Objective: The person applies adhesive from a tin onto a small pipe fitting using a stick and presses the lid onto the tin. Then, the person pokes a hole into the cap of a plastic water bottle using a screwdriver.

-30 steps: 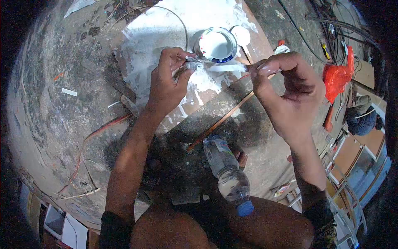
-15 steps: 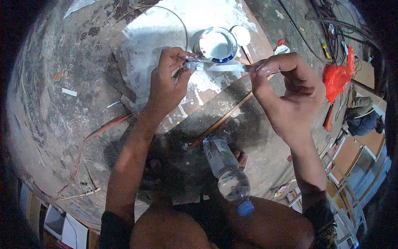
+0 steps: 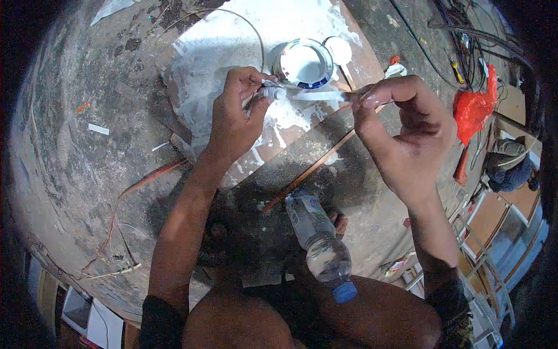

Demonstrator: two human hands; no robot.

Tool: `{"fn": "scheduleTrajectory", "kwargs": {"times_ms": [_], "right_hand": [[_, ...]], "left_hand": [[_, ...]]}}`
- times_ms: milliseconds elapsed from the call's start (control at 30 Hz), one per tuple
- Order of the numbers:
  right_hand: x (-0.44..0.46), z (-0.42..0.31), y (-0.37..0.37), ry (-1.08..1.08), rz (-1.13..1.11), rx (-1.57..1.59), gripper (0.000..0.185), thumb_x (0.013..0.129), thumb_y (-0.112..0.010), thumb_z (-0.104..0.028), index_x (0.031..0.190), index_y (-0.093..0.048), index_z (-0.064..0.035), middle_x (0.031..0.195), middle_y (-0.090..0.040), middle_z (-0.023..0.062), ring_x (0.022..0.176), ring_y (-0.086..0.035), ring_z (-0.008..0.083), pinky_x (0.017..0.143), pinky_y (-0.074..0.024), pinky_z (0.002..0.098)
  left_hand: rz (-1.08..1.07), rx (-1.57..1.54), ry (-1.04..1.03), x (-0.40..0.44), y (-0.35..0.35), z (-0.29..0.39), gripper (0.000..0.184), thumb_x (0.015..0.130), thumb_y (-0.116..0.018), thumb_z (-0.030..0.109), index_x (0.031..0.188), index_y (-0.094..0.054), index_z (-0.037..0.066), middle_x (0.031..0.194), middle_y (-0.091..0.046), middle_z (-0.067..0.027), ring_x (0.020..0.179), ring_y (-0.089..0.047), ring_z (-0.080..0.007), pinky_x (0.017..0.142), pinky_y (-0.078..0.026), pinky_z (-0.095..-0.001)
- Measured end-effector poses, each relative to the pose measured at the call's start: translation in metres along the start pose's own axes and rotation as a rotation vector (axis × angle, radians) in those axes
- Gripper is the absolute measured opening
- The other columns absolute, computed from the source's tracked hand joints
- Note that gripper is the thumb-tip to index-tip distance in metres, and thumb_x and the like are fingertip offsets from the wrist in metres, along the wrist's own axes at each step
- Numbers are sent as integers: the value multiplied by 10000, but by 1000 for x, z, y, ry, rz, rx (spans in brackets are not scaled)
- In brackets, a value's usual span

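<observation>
My left hand (image 3: 241, 113) is closed around a small whitish, cylinder-like piece (image 3: 274, 93), held between thumb and fingers over the paint-marked board. From near that piece, a thin white strip (image 3: 318, 96) stretches across to my right hand (image 3: 401, 113). Thumb and index finger of that hand pinch its far end, and the fingertips look wet or smeared. Whether the strip touches the small piece I cannot tell. Just beyond the strip stands an open round can (image 3: 332, 68) with white contents, a round white lid-like disc (image 3: 337, 51) beside it.
Under the can lies a white-smeared board (image 3: 200, 58). A capped plastic bottle (image 3: 317, 232) is near my legs, by a long thin wooden strip (image 3: 308, 171). On the right are a red plastic bag (image 3: 474, 113), a yellow-handled tool (image 3: 457, 72) and dark cables (image 3: 465, 26).
Both hands keep nearly the same pose. The view has shifted very slightly, and the small piece in my left hand appears turned a little.
</observation>
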State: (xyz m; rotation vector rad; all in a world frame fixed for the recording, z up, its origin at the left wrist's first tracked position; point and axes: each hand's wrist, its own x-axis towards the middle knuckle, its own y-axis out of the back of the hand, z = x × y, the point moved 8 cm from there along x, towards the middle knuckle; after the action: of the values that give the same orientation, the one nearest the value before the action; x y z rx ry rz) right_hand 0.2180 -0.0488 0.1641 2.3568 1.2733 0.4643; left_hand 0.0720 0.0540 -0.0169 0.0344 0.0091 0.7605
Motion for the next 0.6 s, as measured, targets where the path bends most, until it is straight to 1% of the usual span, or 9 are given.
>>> {"fn": "scheduleTrajectory", "kwargs": {"times_ms": [233, 333, 433, 600], "right_hand": [[-1, 0, 0, 5, 5, 3, 79, 786, -706, 31, 858, -683, 9, 840, -703, 61, 798, -656, 103, 748, -515, 242], [-1, 0, 0, 19, 10, 6, 80, 784, -708, 34, 857, -683, 9, 841, -707, 62, 798, -659, 104, 750, -517, 241], [-1, -2, 0, 42, 2, -15, 77, 784, -709, 34, 851, -684, 9, 833, -711, 64, 789, -664, 102, 743, -520, 238], [-2, -7, 0, 84, 5, -66, 68, 780, -707, 37, 839, -686, 11, 807, -713, 69, 761, -676, 106, 718, -524, 233]], "left_hand": [[6, 14, -14, 1, 0, 3, 443, 825, -604, -161, 1171, -432, 56, 1159, -634, -160, 1130, -633, -227, 1008, -493, -349], [-8, 52, -47, 1, 0, 8, 445, 827, -605, -161, 1174, -427, 55, 1157, -631, -159, 1137, -632, -233, 1011, -493, -349], [-3, 9, -16, 1, 0, 1, 447, 830, -610, -157, 1178, -427, 56, 1152, -629, -159, 1140, -630, -239, 1018, -492, -355], [2, -5, -21, 0, 0, 1, 442, 834, -616, -151, 1179, -432, 54, 1165, -611, -160, 1153, -621, -243, 1030, -491, -365]]}}
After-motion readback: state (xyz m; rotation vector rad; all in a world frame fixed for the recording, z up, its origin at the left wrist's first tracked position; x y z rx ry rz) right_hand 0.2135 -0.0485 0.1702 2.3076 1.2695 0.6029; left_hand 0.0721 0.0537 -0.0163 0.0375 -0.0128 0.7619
